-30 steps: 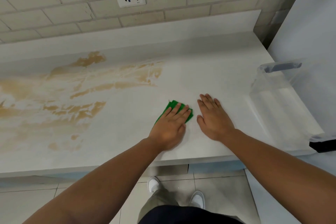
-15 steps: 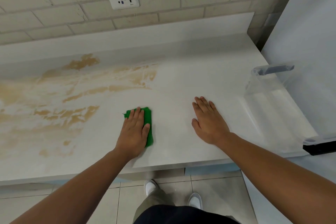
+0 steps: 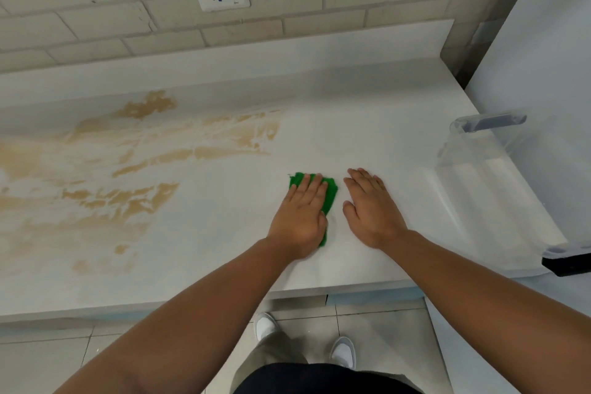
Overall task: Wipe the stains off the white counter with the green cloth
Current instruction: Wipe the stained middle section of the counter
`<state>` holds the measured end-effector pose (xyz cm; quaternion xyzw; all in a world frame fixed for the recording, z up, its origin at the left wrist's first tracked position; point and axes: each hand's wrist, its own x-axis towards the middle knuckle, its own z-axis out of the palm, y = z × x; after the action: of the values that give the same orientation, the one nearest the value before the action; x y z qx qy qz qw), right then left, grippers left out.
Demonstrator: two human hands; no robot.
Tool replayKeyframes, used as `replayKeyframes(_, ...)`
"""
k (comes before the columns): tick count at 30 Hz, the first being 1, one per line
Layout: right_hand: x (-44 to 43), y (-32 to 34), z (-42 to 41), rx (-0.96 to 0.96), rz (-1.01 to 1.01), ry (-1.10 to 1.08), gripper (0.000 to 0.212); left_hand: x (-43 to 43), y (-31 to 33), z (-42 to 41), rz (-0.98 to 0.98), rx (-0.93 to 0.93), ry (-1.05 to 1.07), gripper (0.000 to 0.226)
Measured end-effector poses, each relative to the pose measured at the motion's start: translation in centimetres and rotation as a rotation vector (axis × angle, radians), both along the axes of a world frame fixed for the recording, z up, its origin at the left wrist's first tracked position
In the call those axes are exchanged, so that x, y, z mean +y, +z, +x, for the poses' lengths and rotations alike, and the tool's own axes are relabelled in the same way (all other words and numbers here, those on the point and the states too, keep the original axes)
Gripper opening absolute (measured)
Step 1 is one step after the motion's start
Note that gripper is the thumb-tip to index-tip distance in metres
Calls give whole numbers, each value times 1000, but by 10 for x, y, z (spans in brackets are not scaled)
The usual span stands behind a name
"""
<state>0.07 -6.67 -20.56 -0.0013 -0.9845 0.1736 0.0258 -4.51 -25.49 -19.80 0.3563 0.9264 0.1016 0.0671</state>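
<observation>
Pressing with straight fingers, the left hand pins the small green fabric cloth on the white counter, right of the tan smeared stains; likely limp and light, best palmed centrally.

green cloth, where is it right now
In the head view the green cloth lies on the white counter under the left hand, close beside the right hand and to the right of the brown stains.

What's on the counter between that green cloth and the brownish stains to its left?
Nothing: the head view shows only bare white counter between the green cloth and the tan stains.
</observation>
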Motion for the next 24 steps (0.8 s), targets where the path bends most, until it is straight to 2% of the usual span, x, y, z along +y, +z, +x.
replayKeyframes(5, -19, 15, -26, 59, -25, -6, 65, -57, -7, 10, 27, 15, 27, 60)
replayKeyframes(11, -41, 15, -65, 3, -4, 57, 61, -124, -3, -20, 42, 6, 330, 70)
replayKeyframes(18, -40, 10, -114, -45, 87, 42, 57, -164, -7, -87, 5, 23, 617, 60)
replayKeyframes(24, -33, 9, -156, -50, 99, -32, 58, -177, -7, -146, -36, 15, 705, 60)
